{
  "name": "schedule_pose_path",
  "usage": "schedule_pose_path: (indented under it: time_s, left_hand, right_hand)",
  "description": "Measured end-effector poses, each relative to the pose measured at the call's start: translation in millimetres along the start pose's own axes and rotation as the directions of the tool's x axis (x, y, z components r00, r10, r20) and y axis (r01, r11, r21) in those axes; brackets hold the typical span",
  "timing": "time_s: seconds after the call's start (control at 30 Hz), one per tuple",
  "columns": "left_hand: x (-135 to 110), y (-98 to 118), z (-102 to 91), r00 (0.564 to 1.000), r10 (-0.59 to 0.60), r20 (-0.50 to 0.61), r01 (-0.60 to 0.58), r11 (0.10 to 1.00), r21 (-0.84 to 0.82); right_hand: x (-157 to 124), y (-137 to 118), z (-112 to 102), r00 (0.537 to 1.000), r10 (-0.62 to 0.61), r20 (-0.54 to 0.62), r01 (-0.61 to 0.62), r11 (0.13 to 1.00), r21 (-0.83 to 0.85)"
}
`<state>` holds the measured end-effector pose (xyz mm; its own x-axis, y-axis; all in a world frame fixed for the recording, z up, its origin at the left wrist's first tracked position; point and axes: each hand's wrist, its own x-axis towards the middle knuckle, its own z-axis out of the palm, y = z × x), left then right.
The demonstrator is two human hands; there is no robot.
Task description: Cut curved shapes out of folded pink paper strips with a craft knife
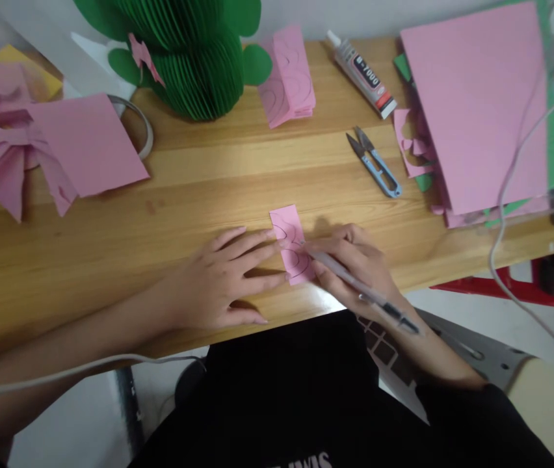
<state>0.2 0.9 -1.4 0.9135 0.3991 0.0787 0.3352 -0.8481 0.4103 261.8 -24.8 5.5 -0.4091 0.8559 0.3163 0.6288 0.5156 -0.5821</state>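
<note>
A small pink paper strip [290, 237] with dark curved pen lines lies on the wooden table [199, 188] near its front edge. My left hand [228, 276] rests flat with fingers spread, its fingertips touching the strip's left side. In my right hand [362, 263] is a clear-barrelled pen [355, 281], gripped between thumb and fingers. The pen's tip end is over the strip's right side; whether it touches the paper I cannot tell. Further back are blue thread snips [378, 166], blades pointing away from me, and a folded pink paper stack [294, 81] with similar drawn curves.
A green honeycomb paper piece [194, 65] stands at the back. Beside it lies a glue tube [362, 75]. Pink sheets [482, 110] and cut scraps [413, 146] lie right, near a white cable [506, 208]. A pink paper bow [18, 143] and a tape roll [146, 127] are left.
</note>
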Motion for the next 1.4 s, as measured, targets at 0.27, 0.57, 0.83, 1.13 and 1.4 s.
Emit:
schedule_pose_path:
  time_s: [0.27, 0.57, 0.83, 1.13, 1.4]
  left_hand:
    - [1, 1, 1.2, 0.999, -0.024, -0.026, 0.024, 1.000, 0.020]
    - [1, 2, 0.2, 0.997, -0.029, -0.069, 0.029, 1.000, -0.001]
    - [1, 1, -0.2, 0.998, -0.009, -0.056, 0.009, 1.000, -0.002]
    - [0, 2, 0.3, 0.996, -0.041, -0.074, 0.040, 0.999, -0.010]
    - [1, 0, 0.3, 1.000, -0.011, -0.015, 0.011, 1.000, -0.013]
  right_hand:
    - [10, -19, 5, 0.963, 0.261, -0.064, -0.217, 0.896, 0.387]
    - [8, -21, 20, 0.952, 0.304, -0.021, -0.278, 0.893, 0.355]
    - [10, -21, 21, 0.960, 0.279, -0.030, -0.256, 0.916, 0.308]
    - [9, -20, 21, 0.968, 0.247, -0.037, -0.229, 0.936, 0.268]
    - [9, -21, 20, 0.960, 0.273, -0.069, -0.252, 0.943, 0.218]
